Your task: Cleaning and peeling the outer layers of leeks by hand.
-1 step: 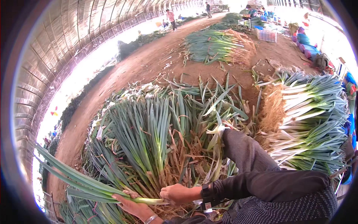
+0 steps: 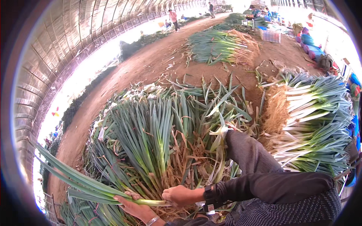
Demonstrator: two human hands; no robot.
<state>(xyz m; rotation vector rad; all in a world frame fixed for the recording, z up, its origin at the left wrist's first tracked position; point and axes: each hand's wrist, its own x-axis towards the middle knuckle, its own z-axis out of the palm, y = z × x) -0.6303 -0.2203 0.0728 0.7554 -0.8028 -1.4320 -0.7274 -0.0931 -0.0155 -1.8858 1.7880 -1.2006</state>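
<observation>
A long green onion (image 2: 88,186) lies across my lap area, its dark leaves reaching to the upper left. Closed around the lower part of its stalk is my left hand (image 2: 136,207), with a bracelet at the wrist. At the pale end of the same stalk, my right hand (image 2: 178,196) is closed, fingertips pinched against it; the root end is hidden behind this hand. Just beyond both hands stands a heap of untrimmed green onions (image 2: 145,132), with dry brown leaves (image 2: 184,154) around their bases.
To the right lies a pile of cleaned green onions (image 2: 309,116), white stalks and roots toward me. Farther off are another onion pile (image 2: 220,45), a plastic crate (image 2: 270,36) and a walking person (image 2: 174,19). My bent knee (image 2: 249,150) stands between heap and pile.
</observation>
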